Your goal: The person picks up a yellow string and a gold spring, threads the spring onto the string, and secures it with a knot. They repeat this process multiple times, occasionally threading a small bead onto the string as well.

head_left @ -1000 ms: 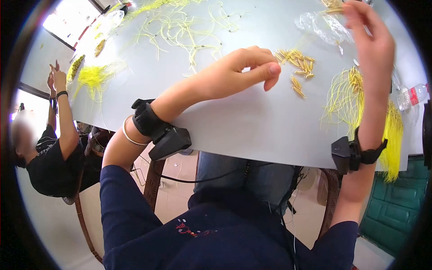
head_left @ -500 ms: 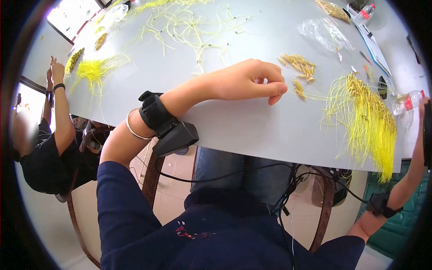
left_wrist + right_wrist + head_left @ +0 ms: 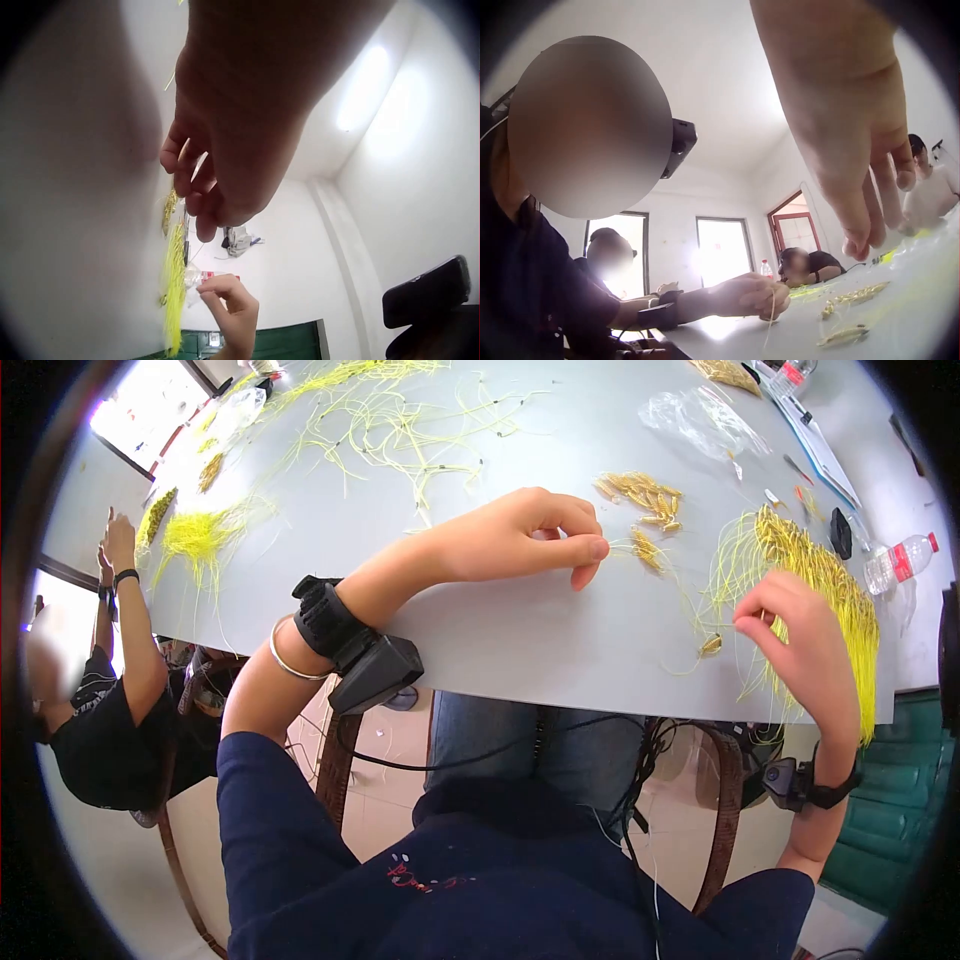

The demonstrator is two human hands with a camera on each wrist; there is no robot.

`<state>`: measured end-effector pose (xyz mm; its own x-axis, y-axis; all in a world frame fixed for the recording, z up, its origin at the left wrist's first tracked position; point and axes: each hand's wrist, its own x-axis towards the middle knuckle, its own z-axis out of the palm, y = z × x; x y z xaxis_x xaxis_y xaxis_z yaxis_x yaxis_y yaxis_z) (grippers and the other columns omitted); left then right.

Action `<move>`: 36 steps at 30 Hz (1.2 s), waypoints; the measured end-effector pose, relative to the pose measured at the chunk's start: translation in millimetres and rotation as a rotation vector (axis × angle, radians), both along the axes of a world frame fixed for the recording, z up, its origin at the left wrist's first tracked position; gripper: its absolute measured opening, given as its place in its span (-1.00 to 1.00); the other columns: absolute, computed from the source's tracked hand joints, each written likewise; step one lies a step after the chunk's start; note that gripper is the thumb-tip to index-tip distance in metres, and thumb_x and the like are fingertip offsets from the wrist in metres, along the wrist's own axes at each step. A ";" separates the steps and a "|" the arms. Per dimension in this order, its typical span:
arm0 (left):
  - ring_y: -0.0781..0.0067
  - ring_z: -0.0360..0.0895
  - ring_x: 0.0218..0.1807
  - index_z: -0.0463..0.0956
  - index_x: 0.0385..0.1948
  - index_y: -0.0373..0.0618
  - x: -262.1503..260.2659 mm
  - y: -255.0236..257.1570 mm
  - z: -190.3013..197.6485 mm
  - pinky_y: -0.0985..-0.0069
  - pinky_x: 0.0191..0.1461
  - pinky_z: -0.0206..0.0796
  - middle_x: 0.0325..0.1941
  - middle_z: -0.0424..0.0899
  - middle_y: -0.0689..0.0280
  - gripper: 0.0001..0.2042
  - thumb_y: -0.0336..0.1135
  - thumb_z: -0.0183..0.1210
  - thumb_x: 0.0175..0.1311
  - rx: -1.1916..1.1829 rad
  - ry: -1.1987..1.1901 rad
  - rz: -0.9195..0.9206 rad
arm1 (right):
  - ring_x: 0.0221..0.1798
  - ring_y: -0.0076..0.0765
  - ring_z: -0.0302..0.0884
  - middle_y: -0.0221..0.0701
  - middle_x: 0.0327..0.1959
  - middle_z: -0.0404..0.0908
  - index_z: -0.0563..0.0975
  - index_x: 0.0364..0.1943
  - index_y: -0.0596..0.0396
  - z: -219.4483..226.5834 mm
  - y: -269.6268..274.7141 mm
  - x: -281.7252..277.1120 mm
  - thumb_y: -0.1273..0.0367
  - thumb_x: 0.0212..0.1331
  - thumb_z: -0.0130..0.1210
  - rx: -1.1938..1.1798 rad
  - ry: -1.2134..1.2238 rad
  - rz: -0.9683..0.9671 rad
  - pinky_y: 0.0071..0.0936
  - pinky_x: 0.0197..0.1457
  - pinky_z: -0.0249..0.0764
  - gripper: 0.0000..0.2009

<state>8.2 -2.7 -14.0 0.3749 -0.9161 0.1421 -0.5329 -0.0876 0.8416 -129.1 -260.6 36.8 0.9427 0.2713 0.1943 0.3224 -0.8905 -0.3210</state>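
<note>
My left hand [image 3: 530,540] is held over the table [image 3: 540,640] with thumb and fingers curled, pinching a thin pale-yellow line [image 3: 771,324] that hangs from its fingertips in the right wrist view. My right hand [image 3: 800,640] is at the right, above the edge of a bundle of bright yellow lines with gold ends [image 3: 862,630]. Its thumb and forefinger are bent close together, and nothing shows between them. Just left of these fingertips is a small gold piece [image 3: 711,645] with a fine line running to it. Several small gold coil-like pieces [image 3: 645,495] lie in a pile beyond my left hand.
A clear plastic bag [image 3: 705,422] and a bottle [image 3: 898,565] lie on the table. Loose greenish lines [image 3: 420,440] spread across the far side. Another yellow bundle [image 3: 200,535] lies at the left, near a seated person [image 3: 110,730]. Black cables [image 3: 640,760] hang below the table edge.
My right hand went from the upper right out to the far right edge, then came back in beside the yellow bundle. The small gold piece now appears near it. My left hand has barely moved.
</note>
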 end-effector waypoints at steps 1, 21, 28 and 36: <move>0.52 0.30 -0.35 0.45 -0.66 -0.20 -0.3 -0.3 0.1 0.55 -0.19 0.15 -0.51 0.40 0.36 -0.65 -0.22 -0.06 0.31 0.001 0.000 -0.003 | -0.39 -0.21 0.40 -0.31 -0.51 0.43 0.45 -0.51 0.18 -3.9 0.5 -0.7 0.53 -0.11 0.13 -0.019 0.076 -0.059 -0.39 -0.32 0.30 -0.91; 0.56 0.30 -0.38 0.48 -0.66 -0.18 -7.0 -0.3 2.7 0.57 -0.26 0.14 -0.53 0.40 0.39 -0.67 -0.23 -0.04 0.30 -0.013 0.004 -0.046 | -0.46 -0.50 0.42 -0.41 -0.54 0.47 0.40 -0.46 0.15 -16.7 3.2 -4.5 0.48 -0.01 0.15 0.179 0.180 -0.255 -0.56 -0.43 0.31 -0.87; 0.61 0.26 -0.49 0.51 -0.67 -0.16 -21.7 1.2 11.3 0.64 -0.42 0.10 -0.56 0.39 0.39 -0.72 -0.28 0.01 0.23 -0.002 0.075 -0.316 | -0.43 -0.75 0.29 -0.55 -0.51 0.37 0.37 -0.42 0.16 18.0 -104.6 11.6 0.56 0.08 -0.02 0.140 0.040 -0.252 -0.78 -0.35 0.21 -0.95; 0.64 0.27 -0.52 0.54 -0.68 -0.13 -20.4 1.6 9.3 0.63 -0.48 0.08 -0.57 0.39 0.42 -0.72 -0.29 0.02 0.21 0.072 0.123 -0.306 | -0.47 -0.68 0.33 -0.53 -0.50 0.39 0.43 -0.27 0.18 12.6 -141.2 69.8 0.56 0.01 -0.02 -0.024 0.465 -0.272 -0.72 -0.39 0.29 -0.84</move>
<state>-12.2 -1.1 -4.7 0.0912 -0.9949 0.0433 -0.4389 -0.0011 0.8985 -59.3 -401.8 49.4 0.9647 0.0047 -0.2632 -0.0919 -0.9309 -0.3534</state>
